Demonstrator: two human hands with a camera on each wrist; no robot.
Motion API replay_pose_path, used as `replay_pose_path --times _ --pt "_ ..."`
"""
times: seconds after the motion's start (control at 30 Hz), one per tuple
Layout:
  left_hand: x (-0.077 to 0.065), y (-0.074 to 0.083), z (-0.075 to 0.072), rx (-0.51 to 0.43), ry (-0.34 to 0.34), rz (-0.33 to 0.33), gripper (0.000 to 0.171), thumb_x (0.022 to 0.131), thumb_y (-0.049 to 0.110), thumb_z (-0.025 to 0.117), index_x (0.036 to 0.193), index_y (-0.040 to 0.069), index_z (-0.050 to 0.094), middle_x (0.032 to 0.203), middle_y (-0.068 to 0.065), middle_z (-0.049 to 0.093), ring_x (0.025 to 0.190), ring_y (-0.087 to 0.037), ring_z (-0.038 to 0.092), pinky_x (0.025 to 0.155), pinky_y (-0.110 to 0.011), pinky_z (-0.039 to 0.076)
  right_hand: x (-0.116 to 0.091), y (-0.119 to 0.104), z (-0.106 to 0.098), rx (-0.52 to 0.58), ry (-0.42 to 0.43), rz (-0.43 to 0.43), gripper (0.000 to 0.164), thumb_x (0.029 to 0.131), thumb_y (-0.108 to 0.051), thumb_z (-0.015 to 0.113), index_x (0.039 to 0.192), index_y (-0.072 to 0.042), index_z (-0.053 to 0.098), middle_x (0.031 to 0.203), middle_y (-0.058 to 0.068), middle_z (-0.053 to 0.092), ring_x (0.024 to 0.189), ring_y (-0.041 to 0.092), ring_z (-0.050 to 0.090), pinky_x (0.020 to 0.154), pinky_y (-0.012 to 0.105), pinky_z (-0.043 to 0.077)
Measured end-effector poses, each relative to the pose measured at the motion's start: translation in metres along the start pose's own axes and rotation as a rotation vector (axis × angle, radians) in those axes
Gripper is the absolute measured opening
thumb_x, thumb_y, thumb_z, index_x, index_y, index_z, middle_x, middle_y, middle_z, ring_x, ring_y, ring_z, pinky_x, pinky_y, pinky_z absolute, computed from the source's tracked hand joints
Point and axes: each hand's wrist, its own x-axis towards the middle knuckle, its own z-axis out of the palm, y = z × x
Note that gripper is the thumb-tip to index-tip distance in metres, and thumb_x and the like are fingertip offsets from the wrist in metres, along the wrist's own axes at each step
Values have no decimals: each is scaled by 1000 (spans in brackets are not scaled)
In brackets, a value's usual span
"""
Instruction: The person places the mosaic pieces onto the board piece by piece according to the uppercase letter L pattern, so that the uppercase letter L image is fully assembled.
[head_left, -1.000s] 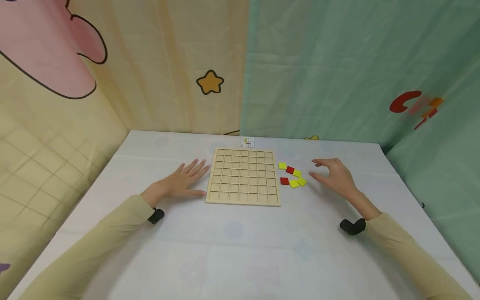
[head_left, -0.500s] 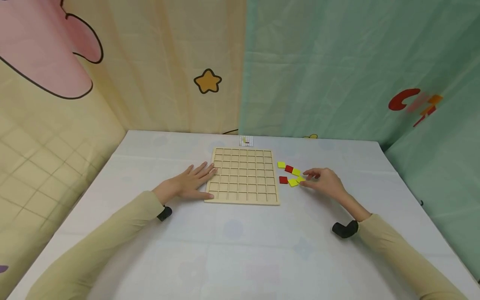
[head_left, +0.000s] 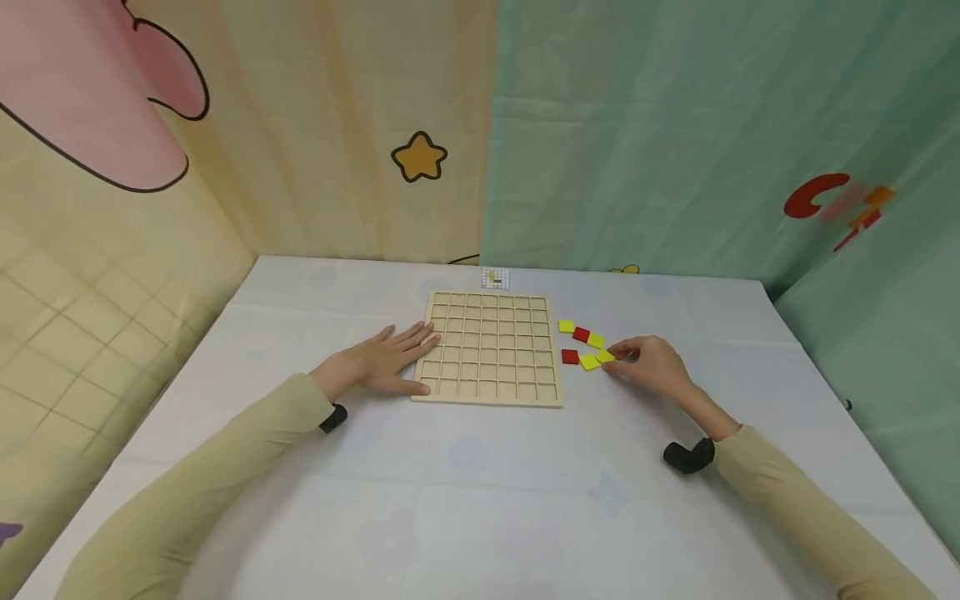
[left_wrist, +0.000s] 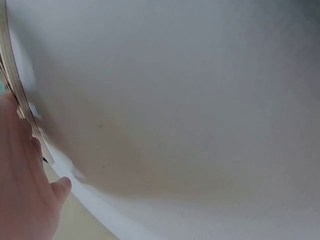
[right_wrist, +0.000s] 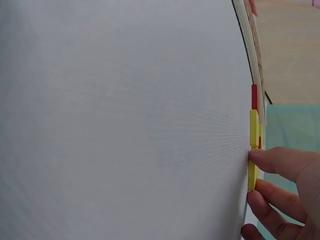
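Observation:
A pale wooden board (head_left: 487, 348) with a grid of square recesses lies on the table. My left hand (head_left: 384, 360) rests on its left edge, fingers spread. To the right of the board, my right hand (head_left: 651, 367) pinches a yellow square tile (head_left: 606, 356) between thumb and fingers. In the right wrist view the thumb (right_wrist: 272, 159) is at one end of that tile (right_wrist: 252, 172) and a finger at the other. Beside it lie another yellow tile (head_left: 589, 362) and a red tile (head_left: 570, 357). Farther back are a yellow tile (head_left: 566, 326), a red one (head_left: 581, 334) and one more yellow tile (head_left: 596, 342).
A small card (head_left: 495, 278) printed with a coloured grid lies behind the board, near the back edge of the white-covered table (head_left: 465, 492). Curtains hang behind the table and along both sides. A black device (head_left: 688, 457) is worn on the right wrist.
My right hand has moved left to the tiles and its fingers have closed on a yellow one. My left hand has slid right onto the board's edge.

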Motion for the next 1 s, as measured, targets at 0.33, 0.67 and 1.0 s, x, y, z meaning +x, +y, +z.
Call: replay_pose_path --times 0.33,0.67,1.0 --pt "3 0 -4 8 -19 7 94 90 68 43 156 16 0 163 -7 -7 151 -27 -6 118 -59 5 0 -1 -7 -54 7 -14 35 83 -30 72 108 -6 72 91 10 72 80 22 59 64 26 43" --pt "3 -1 0 43 -13 29 91 91 68 41 156 19 0 163 -5 -6 151 -27 -5 119 -58 7 2 -14 -6 -4 85 -29 34 84 -28 71 109 -6 72 98 14 73 85 26 60 63 25 43" --pt "2 6 0 11 -9 4 87 94 64 38 156 17 -1 163 -7 -7 151 -28 -6 118 -59 5 23 -46 6 40 80 -82 35 83 -32 73 109 -8 73 101 11 73 90 28 63 62 25 46"
